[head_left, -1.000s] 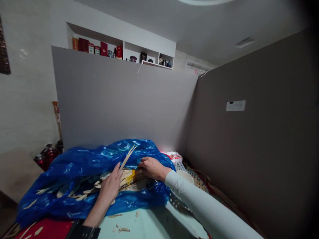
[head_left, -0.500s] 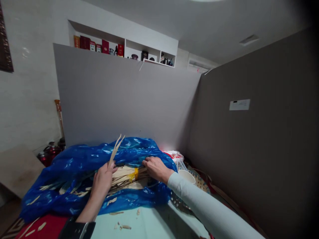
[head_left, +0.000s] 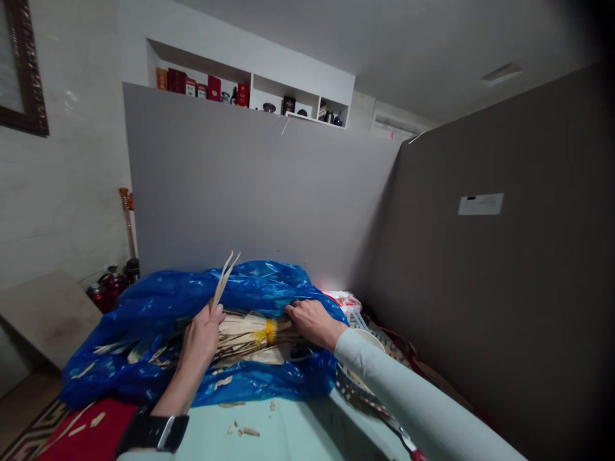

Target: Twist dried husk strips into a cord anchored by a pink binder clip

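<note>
A bundle of pale dry strips (head_left: 240, 333), bound with a yellow tie (head_left: 269, 331), lies in an open blue plastic bag (head_left: 177, 294). My left hand (head_left: 202, 336) is closed on a pale forked strip (head_left: 223, 282) that points upward, at the bundle's left end. At the bundle's right end is my right hand (head_left: 314, 322), its fingers bent down at the bag's edge; whatever is between its fingertips is hidden. Loose strips show in the bag left of my left hand.
Small scraps (head_left: 247, 431) lie on the light green surface (head_left: 278, 442) in front. To the right are a white bowl (head_left: 369, 338), a patterned basket (head_left: 355, 392) and a red-handled metal tool (head_left: 408, 442). Grey panels (head_left: 250, 192) stand behind and at the right.
The whole view has shifted, so things appear farther right. The red-handled tool has come into sight beside the right sleeve. Both hands keep nearly the same places at the bundle.
</note>
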A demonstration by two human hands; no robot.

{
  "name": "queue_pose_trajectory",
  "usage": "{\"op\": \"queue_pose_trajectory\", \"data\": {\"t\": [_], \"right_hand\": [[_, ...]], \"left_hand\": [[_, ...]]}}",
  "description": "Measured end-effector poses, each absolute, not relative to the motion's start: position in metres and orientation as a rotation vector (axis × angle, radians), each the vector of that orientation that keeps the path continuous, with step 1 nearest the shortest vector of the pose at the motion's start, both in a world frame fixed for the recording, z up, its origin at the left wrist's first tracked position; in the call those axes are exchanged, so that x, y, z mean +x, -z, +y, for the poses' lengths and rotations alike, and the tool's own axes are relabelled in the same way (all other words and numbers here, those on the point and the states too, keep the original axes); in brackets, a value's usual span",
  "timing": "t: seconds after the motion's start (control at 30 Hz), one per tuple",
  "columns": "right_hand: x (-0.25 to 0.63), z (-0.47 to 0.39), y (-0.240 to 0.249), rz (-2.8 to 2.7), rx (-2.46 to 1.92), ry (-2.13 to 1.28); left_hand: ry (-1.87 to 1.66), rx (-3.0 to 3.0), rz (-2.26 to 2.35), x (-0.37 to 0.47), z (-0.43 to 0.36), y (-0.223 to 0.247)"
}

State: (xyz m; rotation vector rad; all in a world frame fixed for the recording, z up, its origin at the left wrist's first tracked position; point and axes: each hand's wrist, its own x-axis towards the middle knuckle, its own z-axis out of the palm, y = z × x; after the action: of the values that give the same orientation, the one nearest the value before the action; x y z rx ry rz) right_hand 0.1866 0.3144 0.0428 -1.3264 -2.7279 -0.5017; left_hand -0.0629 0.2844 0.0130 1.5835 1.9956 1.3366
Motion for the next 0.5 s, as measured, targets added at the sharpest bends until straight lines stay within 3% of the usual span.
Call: {"op": "queue_pose_trajectory", "data": {"t": [0.27, 0.5], "right_hand": [[0.186, 0.315, -0.051, -2.720, -1.259, 0.500], [0.179, 0.304, -0.049, -2.751, -1.079, 0.500]], "left_hand": [[-1.255, 1.702, 1.895, -0.036, 0.270, -0.028], [-0.999, 2.095, 1.661, 0.020, 0.254, -0.001]]}}
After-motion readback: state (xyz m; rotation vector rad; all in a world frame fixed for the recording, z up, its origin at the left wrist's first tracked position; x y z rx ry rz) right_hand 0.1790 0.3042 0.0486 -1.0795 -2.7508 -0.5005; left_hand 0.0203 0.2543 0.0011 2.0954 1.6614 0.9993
